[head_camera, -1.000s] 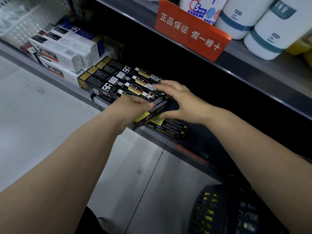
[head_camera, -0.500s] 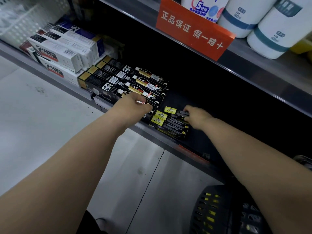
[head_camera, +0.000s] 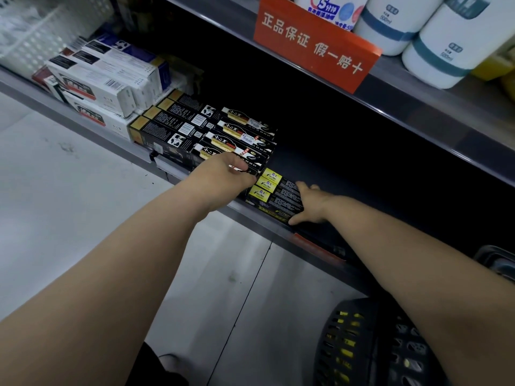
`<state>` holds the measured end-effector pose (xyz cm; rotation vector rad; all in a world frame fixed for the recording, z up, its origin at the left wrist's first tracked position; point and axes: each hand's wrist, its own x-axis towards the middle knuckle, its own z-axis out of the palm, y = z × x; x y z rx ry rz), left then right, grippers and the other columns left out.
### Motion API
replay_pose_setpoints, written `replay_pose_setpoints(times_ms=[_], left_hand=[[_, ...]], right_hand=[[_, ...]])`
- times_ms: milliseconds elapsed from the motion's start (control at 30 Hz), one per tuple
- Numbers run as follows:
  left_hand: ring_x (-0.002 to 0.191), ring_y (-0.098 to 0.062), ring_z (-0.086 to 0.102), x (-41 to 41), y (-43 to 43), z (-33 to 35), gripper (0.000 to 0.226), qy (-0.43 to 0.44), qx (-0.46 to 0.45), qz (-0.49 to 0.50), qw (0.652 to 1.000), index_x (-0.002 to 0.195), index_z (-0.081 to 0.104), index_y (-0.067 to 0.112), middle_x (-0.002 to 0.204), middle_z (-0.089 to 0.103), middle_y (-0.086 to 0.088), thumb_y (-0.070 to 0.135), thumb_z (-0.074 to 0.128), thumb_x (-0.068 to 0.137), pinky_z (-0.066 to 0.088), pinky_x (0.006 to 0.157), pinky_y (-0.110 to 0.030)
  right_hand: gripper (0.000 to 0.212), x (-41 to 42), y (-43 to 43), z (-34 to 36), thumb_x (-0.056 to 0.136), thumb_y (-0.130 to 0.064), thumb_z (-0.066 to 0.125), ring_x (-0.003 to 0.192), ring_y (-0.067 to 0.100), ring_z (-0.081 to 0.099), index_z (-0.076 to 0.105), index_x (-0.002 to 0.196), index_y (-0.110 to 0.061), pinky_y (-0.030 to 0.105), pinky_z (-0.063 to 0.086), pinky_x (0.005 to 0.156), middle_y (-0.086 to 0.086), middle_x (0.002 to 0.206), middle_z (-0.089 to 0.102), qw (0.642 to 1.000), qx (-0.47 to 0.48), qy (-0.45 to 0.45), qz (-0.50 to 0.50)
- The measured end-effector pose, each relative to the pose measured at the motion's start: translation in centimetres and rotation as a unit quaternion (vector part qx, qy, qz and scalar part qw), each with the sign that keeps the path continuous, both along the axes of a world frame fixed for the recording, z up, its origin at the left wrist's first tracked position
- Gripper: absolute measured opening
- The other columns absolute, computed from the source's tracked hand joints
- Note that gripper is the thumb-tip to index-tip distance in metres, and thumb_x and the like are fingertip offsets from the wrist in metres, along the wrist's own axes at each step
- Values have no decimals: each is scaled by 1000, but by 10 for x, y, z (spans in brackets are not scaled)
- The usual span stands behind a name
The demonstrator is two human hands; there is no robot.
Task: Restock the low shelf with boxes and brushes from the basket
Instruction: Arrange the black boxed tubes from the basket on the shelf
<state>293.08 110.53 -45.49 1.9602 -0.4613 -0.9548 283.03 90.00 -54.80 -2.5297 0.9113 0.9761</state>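
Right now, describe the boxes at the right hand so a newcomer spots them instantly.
Under the orange sign, look along the low shelf to the row of black boxes. At its right end, touching the right hand, sits a small stack of boxes: the only ones with yellow ends.

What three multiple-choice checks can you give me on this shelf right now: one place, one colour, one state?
1. Where is the basket?
A on a trolley
B low at the lower right, below the shelves
C on a counter

2. What colour is the sign with white characters?
A blue
B green
C orange-red

3. How are the yellow-labelled boxes placed?
A lying flat on the low shelf
B standing upright
C held in the air

Answers:
1. B, the basket sits at the bottom right, lower than the shelf edge.
2. C, its face is orange-red.
3. A, the boxes lie flat with the right hand against their end.
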Motion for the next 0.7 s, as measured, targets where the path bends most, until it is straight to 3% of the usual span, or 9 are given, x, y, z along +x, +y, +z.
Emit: replay_pose_setpoints(times_ms=[267, 400, 467, 567, 633, 700], left_hand=[[75, -7, 51, -4, 0, 6, 28, -17, 0, -15, 1000, 116, 53, 19, 111, 61, -6, 29, 59, 90, 38, 60, -18], [78, -9, 57, -17, -4, 16, 24, -41, -15, -67, 997, 114, 57, 16, 106, 63, -2, 19, 59, 90, 44, 53, -11], [90, -13, 62, -31, -9, 26, 22, -79, -39, -118, 989, 109, 60, 17, 102, 64, 0, 16, 62, 88, 51, 67, -16], [93, -9, 63, -59, -16, 46, 16, -121, -102, -195, 968, 100, 65, 21, 97, 68, 4, 18, 67, 84, 51, 78, -18], [91, -2, 62, -81, -18, 57, 15, -151, -135, -244, 948, 98, 66, 25, 96, 68, 9, 22, 68, 83, 50, 83, -21], [90, 6, 59, -104, -17, 65, 15, -197, -150, -295, 923, 99, 65, 30, 95, 65, 18, 27, 66, 84, 48, 85, -19]], right_hand=[[115, -2, 1, 3, 72, -43, 77, 132, 32, 36, -6, 150, -25, 42, 39, 105, 14, 148, 22, 1000, 2, -11, 10], [116, 5, 1, 37, 70, -48, 77, 137, 31, 30, -3, 150, -23, 41, 36, 108, 12, 153, 14, 999, -29, -10, 29], [102, 3, 3, 73, 72, -46, 76, 131, 28, 39, 15, 149, -17, 33, 39, 103, 12, 149, 27, 998, -33, -47, 33], [67, -23, 11, 130, 76, -37, 75, 101, 15, 55, 46, 133, -18, 23, 44, 82, 2, 123, 54, 988, 11, -153, 8], [47, -59, 23, 162, 77, -28, 76, 85, 9, 58, 56, 119, -21, 20, 45, 72, -6, 102, 60, 971, 65, -227, -42], [35, -102, 37, 184, 77, -19, 75, 81, 12, 61, 60, 109, -20, 24, 50, 74, -7, 90, 62, 952, 106, -275, -77]])
